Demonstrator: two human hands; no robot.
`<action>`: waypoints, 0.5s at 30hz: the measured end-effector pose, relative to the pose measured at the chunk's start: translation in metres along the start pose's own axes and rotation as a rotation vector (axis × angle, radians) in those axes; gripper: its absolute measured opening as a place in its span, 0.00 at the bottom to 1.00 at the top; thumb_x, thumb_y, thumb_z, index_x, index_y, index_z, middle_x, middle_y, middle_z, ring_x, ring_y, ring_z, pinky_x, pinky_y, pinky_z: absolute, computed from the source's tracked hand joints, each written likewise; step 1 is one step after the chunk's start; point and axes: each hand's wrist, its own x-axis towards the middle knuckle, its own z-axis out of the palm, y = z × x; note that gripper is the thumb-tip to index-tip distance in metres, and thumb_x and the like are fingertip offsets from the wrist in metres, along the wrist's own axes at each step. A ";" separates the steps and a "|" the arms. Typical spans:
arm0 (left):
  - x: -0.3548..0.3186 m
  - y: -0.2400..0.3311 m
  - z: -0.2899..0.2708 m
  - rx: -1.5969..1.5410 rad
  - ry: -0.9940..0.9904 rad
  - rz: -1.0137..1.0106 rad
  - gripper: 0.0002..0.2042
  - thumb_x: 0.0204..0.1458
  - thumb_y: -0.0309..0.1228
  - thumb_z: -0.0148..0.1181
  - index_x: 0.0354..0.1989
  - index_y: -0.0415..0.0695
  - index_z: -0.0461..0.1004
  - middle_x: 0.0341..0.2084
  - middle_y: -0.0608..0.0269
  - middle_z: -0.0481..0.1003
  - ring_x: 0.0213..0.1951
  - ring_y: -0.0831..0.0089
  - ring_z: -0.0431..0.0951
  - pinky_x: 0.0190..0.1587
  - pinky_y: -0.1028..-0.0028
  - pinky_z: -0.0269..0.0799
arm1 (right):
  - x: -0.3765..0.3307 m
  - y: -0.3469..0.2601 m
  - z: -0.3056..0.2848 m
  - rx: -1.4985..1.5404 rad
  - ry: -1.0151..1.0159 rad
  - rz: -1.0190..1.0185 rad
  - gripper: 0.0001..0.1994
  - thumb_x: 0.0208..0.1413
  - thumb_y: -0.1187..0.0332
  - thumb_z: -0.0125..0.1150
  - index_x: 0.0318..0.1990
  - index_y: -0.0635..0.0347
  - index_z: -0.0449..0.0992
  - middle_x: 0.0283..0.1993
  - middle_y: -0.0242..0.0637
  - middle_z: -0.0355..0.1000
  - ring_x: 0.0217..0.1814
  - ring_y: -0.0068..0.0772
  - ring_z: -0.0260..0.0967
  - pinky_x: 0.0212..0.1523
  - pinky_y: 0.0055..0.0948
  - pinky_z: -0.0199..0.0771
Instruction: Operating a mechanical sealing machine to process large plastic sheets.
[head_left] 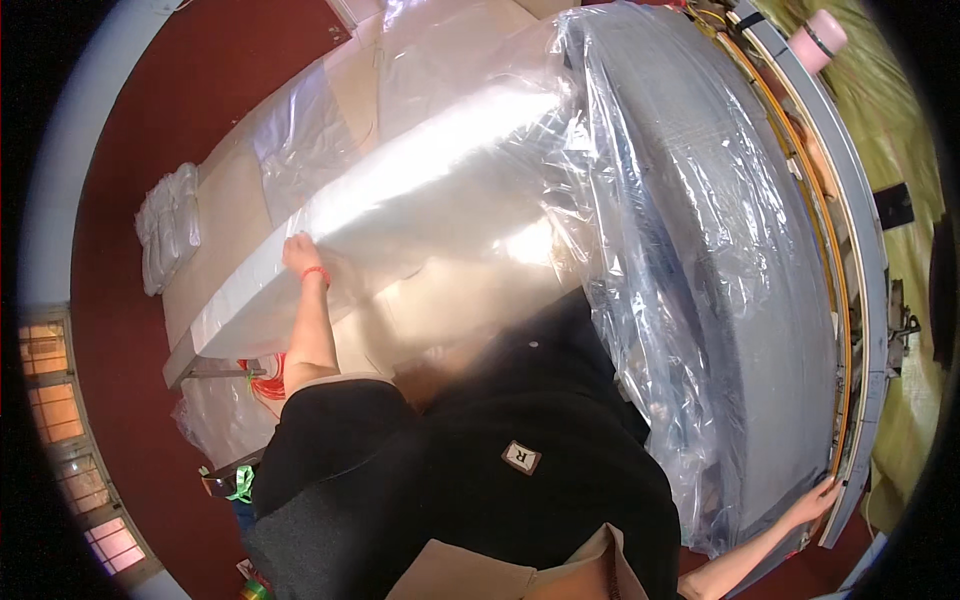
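Observation:
My left hand (300, 256), with a red band at the wrist, is closed on the edge of a clear plastic film (430, 150). The film lies in a long, shiny layered strip across a pale table (225, 215). At the lower right, my right hand (812, 503) has its fingers curled at the near end of a long grey metal bar (868, 300); its fingertips are small and partly hidden. Between my hands, crumpled clear plastic (640, 260) drapes over a grey padded surface (775, 330).
A folded plastic bundle (168, 228) sits at the table's left end. Red cord (264, 380) hangs below the table's near edge. Beyond the bar, a pink bottle (817, 42) and a dark phone (894, 205) rest on a yellow-green cover (900, 120). The floor (120, 350) is dark red.

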 end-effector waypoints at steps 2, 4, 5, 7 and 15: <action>-0.002 -0.006 -0.013 -0.043 -0.017 0.204 0.11 0.45 0.32 0.49 0.29 0.37 0.72 0.29 0.47 0.73 0.35 0.53 0.71 0.40 0.61 0.64 | 0.006 -0.030 -0.006 0.023 -0.011 0.010 0.20 0.55 0.61 0.47 0.50 0.68 0.63 0.52 0.48 0.62 0.51 0.40 0.61 0.50 0.30 0.61; 0.027 -0.046 -0.020 -0.044 0.029 0.037 0.11 0.45 0.33 0.49 0.27 0.37 0.72 0.28 0.48 0.73 0.33 0.53 0.72 0.37 0.62 0.66 | 0.007 -0.038 0.001 0.105 -0.031 0.030 0.20 0.55 0.62 0.47 0.51 0.67 0.62 0.53 0.46 0.61 0.51 0.38 0.61 0.50 0.30 0.61; 0.036 -0.058 -0.020 -0.049 0.059 -0.125 0.11 0.45 0.33 0.49 0.25 0.37 0.72 0.26 0.48 0.73 0.32 0.53 0.72 0.35 0.62 0.67 | 0.006 -0.037 0.003 0.111 -0.030 0.032 0.20 0.55 0.62 0.47 0.51 0.67 0.62 0.53 0.46 0.61 0.51 0.38 0.61 0.50 0.30 0.61; 0.040 -0.041 -0.034 -0.201 0.251 -0.352 0.12 0.46 0.33 0.47 0.27 0.36 0.71 0.23 0.50 0.73 0.28 0.55 0.72 0.31 0.63 0.67 | 0.004 -0.032 -0.011 0.050 0.006 -0.018 0.19 0.56 0.63 0.47 0.51 0.67 0.63 0.52 0.46 0.63 0.51 0.37 0.62 0.49 0.29 0.62; -0.011 0.249 -0.125 -0.821 -0.424 0.180 0.11 0.49 0.31 0.52 0.41 0.45 0.71 0.30 0.72 0.70 0.29 0.84 0.65 0.29 0.82 0.61 | 0.021 -0.105 -0.024 0.478 -0.091 0.191 0.15 0.57 0.65 0.45 0.46 0.67 0.68 0.45 0.40 0.68 0.46 0.30 0.65 0.49 0.25 0.62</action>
